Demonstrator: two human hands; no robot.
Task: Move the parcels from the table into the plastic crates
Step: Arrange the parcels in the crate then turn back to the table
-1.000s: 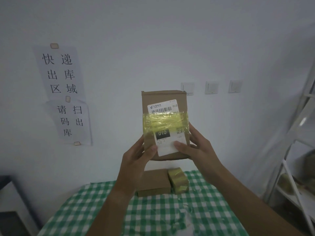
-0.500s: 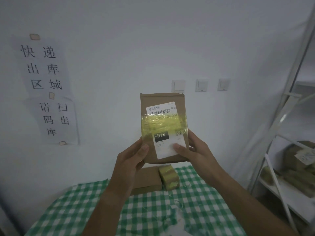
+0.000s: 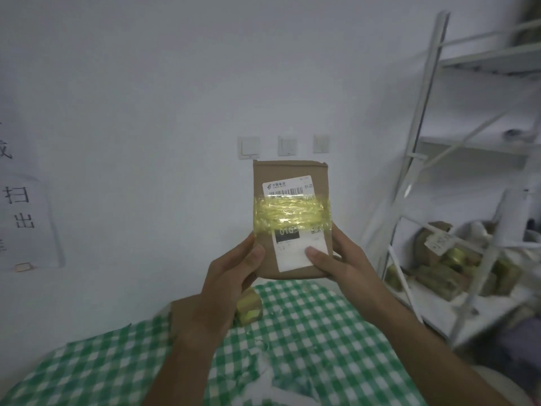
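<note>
Parcel (image 3: 291,218), upright at 12 o'clock above table (image 3: 307,332), gripped at lower corners by left hand (image 3: 231,276) and right hand (image 3: 339,262); judged light, stiff, tape slippery.

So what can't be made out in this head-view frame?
- Plastic crates: none in view.
- Flat box on the table: mostly behind the left hand.
- Parcel label: yellow tape and right hand thumb cover parts; print too small.
- Wall sign: cut by left edge.
- Shelf parcels: blurred.
</note>
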